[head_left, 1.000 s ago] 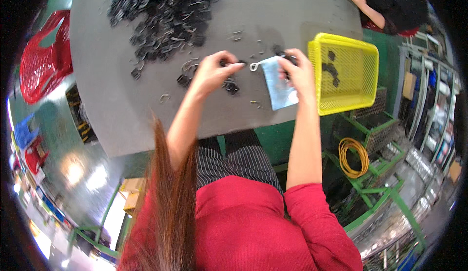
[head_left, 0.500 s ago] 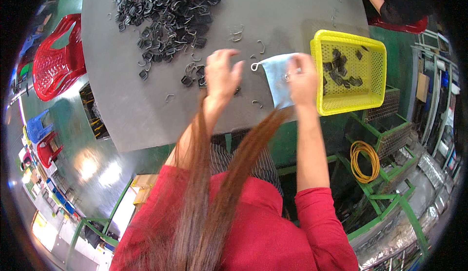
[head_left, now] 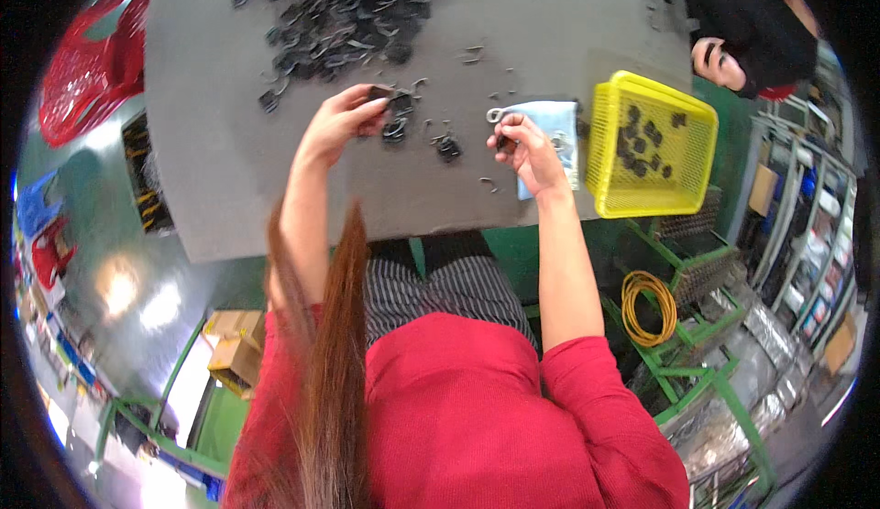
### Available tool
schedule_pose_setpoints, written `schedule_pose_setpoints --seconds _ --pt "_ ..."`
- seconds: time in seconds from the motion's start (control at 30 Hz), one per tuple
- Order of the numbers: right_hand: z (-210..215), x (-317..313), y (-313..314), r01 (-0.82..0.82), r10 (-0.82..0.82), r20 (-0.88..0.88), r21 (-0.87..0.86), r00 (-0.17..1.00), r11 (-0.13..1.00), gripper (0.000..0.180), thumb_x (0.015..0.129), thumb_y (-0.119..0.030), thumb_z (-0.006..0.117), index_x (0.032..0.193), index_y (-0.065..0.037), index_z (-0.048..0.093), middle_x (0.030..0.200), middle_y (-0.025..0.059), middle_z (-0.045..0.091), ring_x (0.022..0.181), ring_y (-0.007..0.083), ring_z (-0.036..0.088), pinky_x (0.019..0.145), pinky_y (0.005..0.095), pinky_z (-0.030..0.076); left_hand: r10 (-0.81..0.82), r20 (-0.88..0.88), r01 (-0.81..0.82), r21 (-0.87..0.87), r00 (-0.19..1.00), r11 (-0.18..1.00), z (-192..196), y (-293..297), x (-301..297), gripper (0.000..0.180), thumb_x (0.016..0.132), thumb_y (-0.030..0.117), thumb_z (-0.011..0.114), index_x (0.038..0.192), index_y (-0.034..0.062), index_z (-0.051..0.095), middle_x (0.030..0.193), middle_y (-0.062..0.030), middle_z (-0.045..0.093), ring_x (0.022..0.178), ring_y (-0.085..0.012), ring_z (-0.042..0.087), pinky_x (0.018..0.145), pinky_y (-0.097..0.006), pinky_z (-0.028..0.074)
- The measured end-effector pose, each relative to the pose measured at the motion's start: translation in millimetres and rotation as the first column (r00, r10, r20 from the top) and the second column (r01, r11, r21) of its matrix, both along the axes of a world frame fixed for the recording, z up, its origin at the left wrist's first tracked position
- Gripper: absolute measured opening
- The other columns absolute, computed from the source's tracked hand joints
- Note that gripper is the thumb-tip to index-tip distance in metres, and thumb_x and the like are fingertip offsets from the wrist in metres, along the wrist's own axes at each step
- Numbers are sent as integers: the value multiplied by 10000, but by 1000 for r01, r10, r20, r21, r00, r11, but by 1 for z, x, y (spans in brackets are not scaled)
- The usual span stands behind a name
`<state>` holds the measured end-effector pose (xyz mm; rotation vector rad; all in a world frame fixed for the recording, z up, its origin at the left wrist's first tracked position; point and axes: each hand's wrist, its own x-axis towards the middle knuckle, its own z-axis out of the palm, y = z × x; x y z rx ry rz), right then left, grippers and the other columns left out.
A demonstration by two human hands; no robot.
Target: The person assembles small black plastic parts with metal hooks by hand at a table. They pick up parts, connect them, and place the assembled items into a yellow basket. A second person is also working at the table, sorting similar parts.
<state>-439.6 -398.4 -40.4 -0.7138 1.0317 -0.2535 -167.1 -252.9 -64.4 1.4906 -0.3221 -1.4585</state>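
My left hand [head_left: 341, 124] is closed in a pinch on a small black piece [head_left: 379, 93], just above a few loose black pieces [head_left: 394, 130] with thin metal hooks. My right hand [head_left: 530, 152] has its fingers curled round a small dark piece [head_left: 504, 143]; its exact kind is hidden by the fingers. Under and beside that hand lies a light blue cloth pouch [head_left: 555, 117] with a white cord loop, small metal bits resting on it. Between my hands sits another small black piece with hooks [head_left: 446, 147].
A large heap of black pieces with metal hooks [head_left: 348, 14] covers the table's far left. At right stands a yellow perforated basket [head_left: 600, 199] with several black pieces inside. Another person's hand [head_left: 718, 63] is at the far right edge. Loose hooks [head_left: 489, 182] lie near the front.
My left hand has moved left to the loose pieces and pinches one. My right hand has come left from the pouch's middle and now holds a dark piece. The other person shows more.
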Motion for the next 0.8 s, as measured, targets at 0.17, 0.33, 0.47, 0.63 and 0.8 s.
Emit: schedule_pose_setpoints --seconds 0.17,0.33,0.47,0.63,0.8 --pt "-8 -41 -21 -249 -383 -606 -705 697 664 205 823 -184 647 926 -47 535 780 86 589 656 200 590 598 374 488 144 -342 -199 -131 928 971 26 -6 -11 165 914 257 563 936 95 581 794 12 581 732 -100 584 625 -239 516" --pt "-22 -44 -16 -666 -340 -924 -365 174 651 231 852 -77 458 1063 -4 516 1029 202 565 886 380 612 759 479 483 -112 198 93 107 974 990 10 -59 -54 344 859 412 611 778 77 615 601 18 502 588 -113 524 542 -262 415" --pt "-24 -61 -29 -640 -308 -862 -506 402 579 294 858 -102 455 1136 -15 494 975 238 598 891 396 617 746 498 495 -181 726 297 -34 663 954 5 -125 -125 267 802 334 669 949 112 676 805 -81 638 755 -227 628 664 -364 493" --pt "-35 -52 -40 -735 -379 -907 -382 182 561 263 856 -112 476 1090 -12 540 934 200 632 798 346 653 681 428 535 -344 912 457 213 224 864 3 -199 -204 322 745 329 710 928 79 622 966 -111 612 878 -285 636 704 -388 523" --pt "-58 -62 -42 -792 -443 -880 -389 170 471 207 853 -128 503 1029 -47 575 887 132 635 716 307 663 608 399 547 -330 937 577 209 113 790 -35 -219 -230 295 724 287 733 863 59 605 922 -106 627 835 -300 643 679 -383 518"
